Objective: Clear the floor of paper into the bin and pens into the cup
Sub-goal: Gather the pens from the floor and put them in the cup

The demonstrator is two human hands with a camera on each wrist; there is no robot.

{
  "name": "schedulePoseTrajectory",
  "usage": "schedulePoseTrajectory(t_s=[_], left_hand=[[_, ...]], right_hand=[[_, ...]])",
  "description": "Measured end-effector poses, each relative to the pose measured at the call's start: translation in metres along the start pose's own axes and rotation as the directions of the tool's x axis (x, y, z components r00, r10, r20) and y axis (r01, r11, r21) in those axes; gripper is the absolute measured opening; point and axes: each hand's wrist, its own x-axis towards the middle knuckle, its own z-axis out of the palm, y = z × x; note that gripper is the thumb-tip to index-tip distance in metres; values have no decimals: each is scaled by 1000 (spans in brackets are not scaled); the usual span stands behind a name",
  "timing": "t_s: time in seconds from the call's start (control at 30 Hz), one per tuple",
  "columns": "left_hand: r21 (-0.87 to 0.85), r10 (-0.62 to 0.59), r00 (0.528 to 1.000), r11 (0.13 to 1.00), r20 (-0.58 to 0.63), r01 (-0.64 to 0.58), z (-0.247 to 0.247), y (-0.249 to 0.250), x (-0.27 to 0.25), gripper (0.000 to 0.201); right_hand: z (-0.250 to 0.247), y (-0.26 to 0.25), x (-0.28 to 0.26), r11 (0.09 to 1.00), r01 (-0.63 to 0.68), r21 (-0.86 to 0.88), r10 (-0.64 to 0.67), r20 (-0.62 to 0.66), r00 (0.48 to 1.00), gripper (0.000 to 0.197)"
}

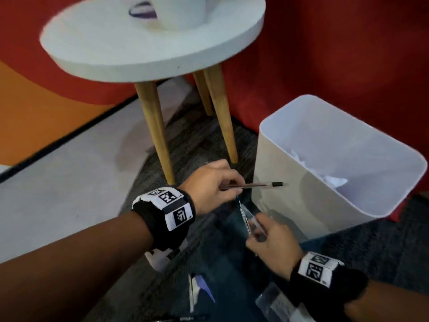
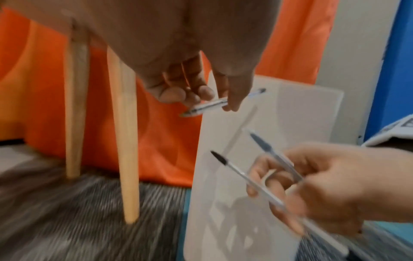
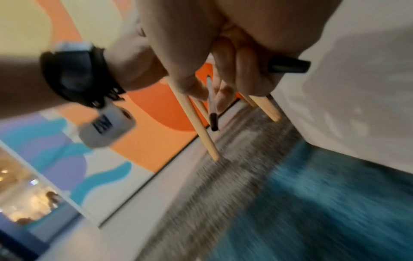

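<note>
My left hand (image 1: 228,185) pinches a clear pen (image 1: 253,185) with a black cap and holds it level above the carpet, pointing at the white bin (image 1: 274,173). In the left wrist view its fingertips (image 2: 201,91) grip that pen (image 2: 210,106). Just below, my right hand (image 1: 257,225) holds two clear pens (image 1: 245,213) that fan out in the left wrist view (image 2: 243,174). In the right wrist view its fingers (image 3: 243,70) curl round them. Crumpled paper (image 1: 332,180) lies inside the bin. The white cup (image 1: 181,12) stands on the round table (image 1: 116,49), cut off by the frame's top.
The table's wooden legs (image 1: 155,135) stand just beyond my hands, left of the bin. White scraps (image 1: 197,289), a clear wrapper (image 1: 276,303) and a dark pen (image 1: 185,319) lie on the carpet near the bottom edge. A red and orange wall (image 1: 325,54) stands behind.
</note>
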Motion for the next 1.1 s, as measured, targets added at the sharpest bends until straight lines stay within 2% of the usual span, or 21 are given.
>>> schedulePoseTrajectory(t_s=[0.07,0.13,0.23,0.33,0.5,0.6,0.67,0.73,0.87,0.93,1.0,1.1], left_hand=[[-7,24,996,1000,-88,-25,-28,14,6,17],[-59,-10,991,998,-134,2,-53,31,12,18],[-145,-34,969,989,-243,-2,-88,58,18,19],[-189,19,927,977,-375,-97,-129,84,27,21],[-242,83,795,929,-601,-280,-215,112,58,14],[-126,105,682,952,-723,-280,-269,107,86,10],[-63,87,637,976,-766,-209,-294,94,101,12],[-16,55,635,994,-771,-105,-306,78,109,11],[92,-12,707,990,-707,109,-299,50,113,6],[93,-75,712,976,-698,194,-293,39,113,10],[88,-148,710,955,-689,284,-289,34,113,5],[141,-198,723,914,-662,380,-287,36,115,9]], right_hand=[[-22,-35,6,988,60,145,-48,-85,995,16],[-50,-66,10,955,115,275,-60,-198,978,19],[-92,-106,16,909,217,355,-96,-327,940,14],[-124,-133,26,853,311,419,-117,-427,897,13],[-148,-155,38,850,335,406,-102,-497,862,14],[-150,-163,35,855,333,398,-98,-507,857,16],[-152,-170,30,862,341,376,-113,-512,851,16],[-161,-180,26,859,377,346,-152,-531,834,15],[-191,-208,35,849,459,261,-236,-590,772,11],[-207,-226,48,841,491,228,-250,-641,726,9],[-221,-248,63,843,504,189,-253,-687,681,6],[-235,-284,87,843,518,143,-272,-717,642,8]])
